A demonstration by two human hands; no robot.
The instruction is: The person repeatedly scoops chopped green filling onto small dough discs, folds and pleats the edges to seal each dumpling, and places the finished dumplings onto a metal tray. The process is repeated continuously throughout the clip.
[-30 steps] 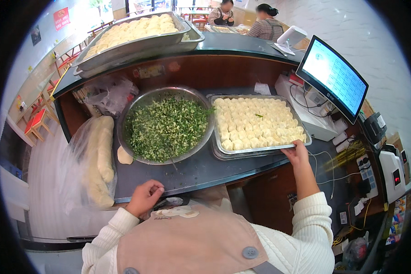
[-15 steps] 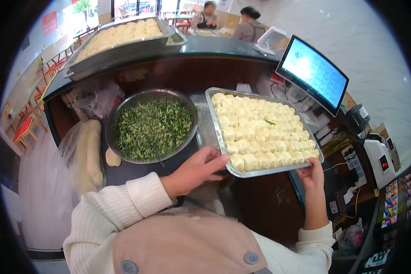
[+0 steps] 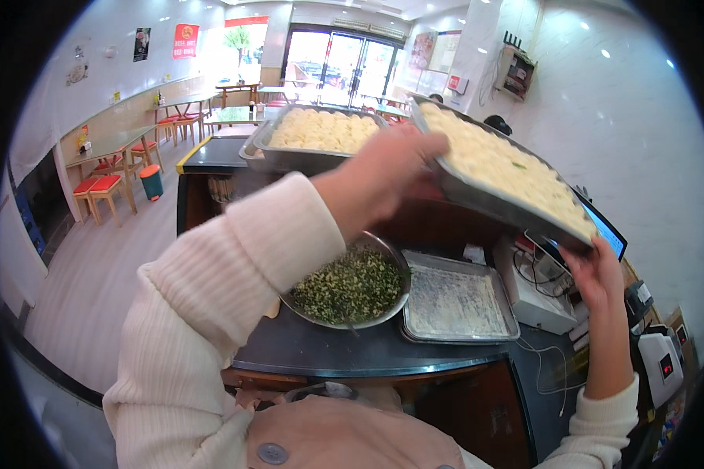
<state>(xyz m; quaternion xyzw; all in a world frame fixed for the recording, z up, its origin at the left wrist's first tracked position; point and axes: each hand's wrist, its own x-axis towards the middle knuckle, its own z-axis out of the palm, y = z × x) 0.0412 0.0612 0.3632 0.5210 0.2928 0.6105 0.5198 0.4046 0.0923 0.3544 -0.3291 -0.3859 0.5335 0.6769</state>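
A metal tray (image 3: 516, 205) filled with rows of pale dumplings (image 3: 504, 160) is up at counter-top height, its right end tilted lower. My left hand (image 3: 395, 168), slightly blurred, grips the tray's left near corner. At the lower right corner, my right hand (image 3: 597, 273) holds the edge with the fingers partly hidden under it. Just left of my left hand, another tray of dumplings (image 3: 321, 129) rests on the raised counter. Below my left forearm sits a steel bowl (image 3: 403, 293) of chopped green filling (image 3: 348, 285), partly covered by the sleeve.
A flour-dusted tray (image 3: 457, 301) lies on the dark worktop (image 3: 368, 352) beside the bowl. Behind my right hand stand a screen (image 3: 606, 227) and a white box with cables (image 3: 540, 301). Tables and red-seated stools (image 3: 105, 184) stand beyond the counter on the left.
Both hands have lifted the dumpling tray up and forward from above the worktop. The floured tray now shows fully, and the view has tipped up toward the room.
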